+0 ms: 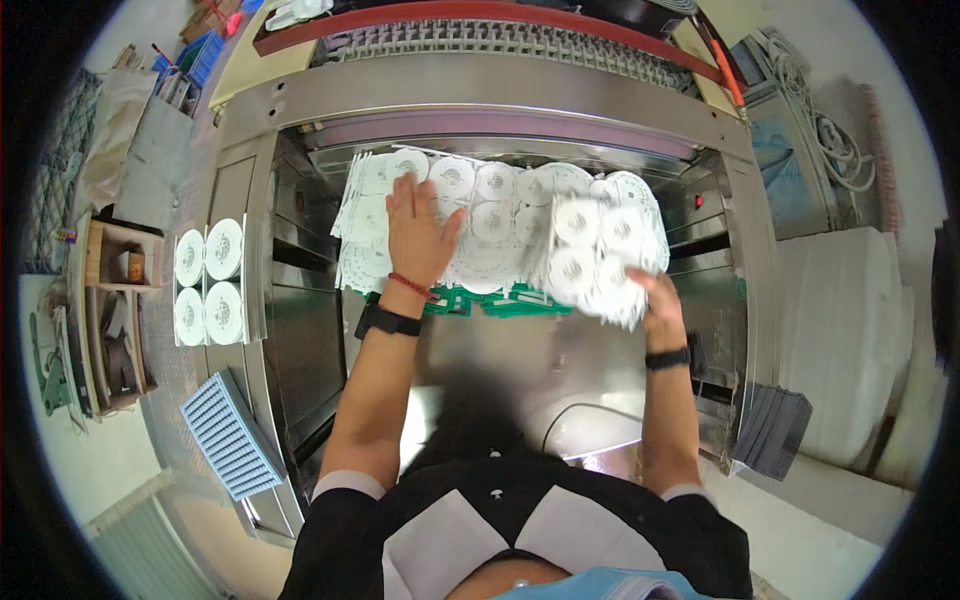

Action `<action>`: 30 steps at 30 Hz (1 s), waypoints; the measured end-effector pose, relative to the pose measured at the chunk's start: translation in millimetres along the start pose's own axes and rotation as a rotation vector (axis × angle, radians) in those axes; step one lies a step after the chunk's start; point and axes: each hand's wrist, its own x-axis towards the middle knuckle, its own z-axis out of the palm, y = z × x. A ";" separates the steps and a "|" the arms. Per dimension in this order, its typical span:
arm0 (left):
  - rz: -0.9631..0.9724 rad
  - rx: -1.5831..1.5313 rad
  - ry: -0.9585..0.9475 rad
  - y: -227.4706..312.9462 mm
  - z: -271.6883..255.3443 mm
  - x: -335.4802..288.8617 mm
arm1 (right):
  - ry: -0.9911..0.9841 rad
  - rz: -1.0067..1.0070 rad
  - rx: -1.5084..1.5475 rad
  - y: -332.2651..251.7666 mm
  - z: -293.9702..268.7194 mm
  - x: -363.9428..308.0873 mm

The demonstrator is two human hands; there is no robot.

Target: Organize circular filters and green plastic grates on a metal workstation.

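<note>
Stacks of white panels with round disc shapes, which look like circuit boards, lie side by side across the metal machine bed (500, 350). My left hand (420, 235) rests over the left stacks (370, 220), its fingers stretched out and the thumb apart. At the right, my right hand (660, 305) grips the lower right edge of a white circuit board panel (575, 270) with several discs. That panel is smeared by motion and covers part of the right stacks (630, 190); whether it is one sheet or several I cannot tell. Green strips (500, 302) show below the stacks.
More white round boards (208, 283) stand on the left ledge, above a blue ribbed tray (232, 435). Dark flat pieces (773, 430) sit on the right ledge. Behind the bed runs a metal crossbar (500, 88) with a conveyor (510, 42) beyond. Machine walls flank both arms.
</note>
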 end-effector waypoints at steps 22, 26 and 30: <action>-0.349 -1.207 -0.717 84.6 -10.5 -210.3 | -0.244 -0.235 -0.315 201.3 -19.0 -121.3; -0.287 -1.113 -0.608 87.8 -20.3 -212.1 | -0.193 -0.236 -0.377 197.2 -14.3 -130.6; -0.296 -1.235 -0.542 97.7 -24.8 -214.1 | -0.247 -0.333 -0.436 202.3 -15.5 -140.8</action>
